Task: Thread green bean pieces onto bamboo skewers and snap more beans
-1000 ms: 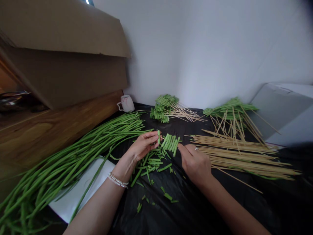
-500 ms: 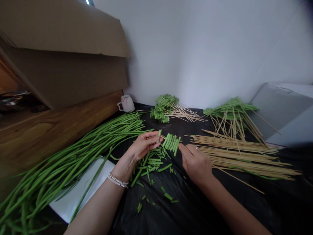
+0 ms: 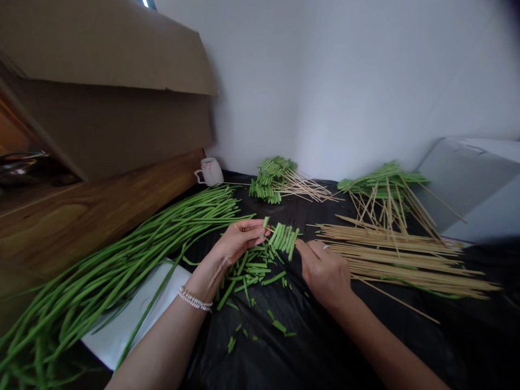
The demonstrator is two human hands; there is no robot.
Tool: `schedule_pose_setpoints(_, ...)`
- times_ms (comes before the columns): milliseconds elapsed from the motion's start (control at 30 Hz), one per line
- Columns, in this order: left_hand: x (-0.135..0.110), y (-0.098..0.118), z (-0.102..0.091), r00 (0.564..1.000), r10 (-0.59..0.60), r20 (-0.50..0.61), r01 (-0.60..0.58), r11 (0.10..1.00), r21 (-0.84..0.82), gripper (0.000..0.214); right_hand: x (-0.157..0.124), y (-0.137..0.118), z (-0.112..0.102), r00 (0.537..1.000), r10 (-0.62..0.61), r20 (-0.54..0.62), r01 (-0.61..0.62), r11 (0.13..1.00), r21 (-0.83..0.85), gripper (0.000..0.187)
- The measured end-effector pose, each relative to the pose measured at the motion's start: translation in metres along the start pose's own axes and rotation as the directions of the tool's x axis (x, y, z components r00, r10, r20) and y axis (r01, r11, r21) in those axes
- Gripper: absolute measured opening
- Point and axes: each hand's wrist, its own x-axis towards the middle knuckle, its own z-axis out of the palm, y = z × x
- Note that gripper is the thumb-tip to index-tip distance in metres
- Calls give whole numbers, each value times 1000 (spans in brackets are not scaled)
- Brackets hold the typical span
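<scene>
My right hand (image 3: 325, 269) is closed round a thin wooden skewer, which carries a row of cut green bean pieces (image 3: 284, 238) set side by side. Between the thumb and fingers of my left hand (image 3: 244, 238) is one short green bean piece (image 3: 265, 222), at the skewer's left tip. Whether the tip has gone into that piece I cannot tell. Under both hands, loose cut bean pieces (image 3: 257, 271) lie scattered on black plastic sheeting (image 3: 325, 346).
Long whole green beans (image 3: 134, 260) spread on the left, partly over a white board (image 3: 142, 309). Bare skewers (image 3: 406, 265) lie at right. Behind are two piles of filled skewers (image 3: 272, 176), (image 3: 382, 179), a mug (image 3: 211, 172), a cardboard box (image 3: 122, 108) and a white box (image 3: 471, 184).
Both hands have stayed almost in place, still holding the bean piece and the skewer. The right hand has shifted very slightly left.
</scene>
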Motion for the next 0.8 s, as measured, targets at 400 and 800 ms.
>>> schedule_pose_setpoints(400,-3,-1,3,1000,-23,19,22,999,42,37,0,0,1,1000,0,3,0,1000,12,24)
schedule_pose_setpoints(800,1,-6,1,995,-94,34,94,995,19,28,0,-2,0,1000,-10,-26,11,999,48,25)
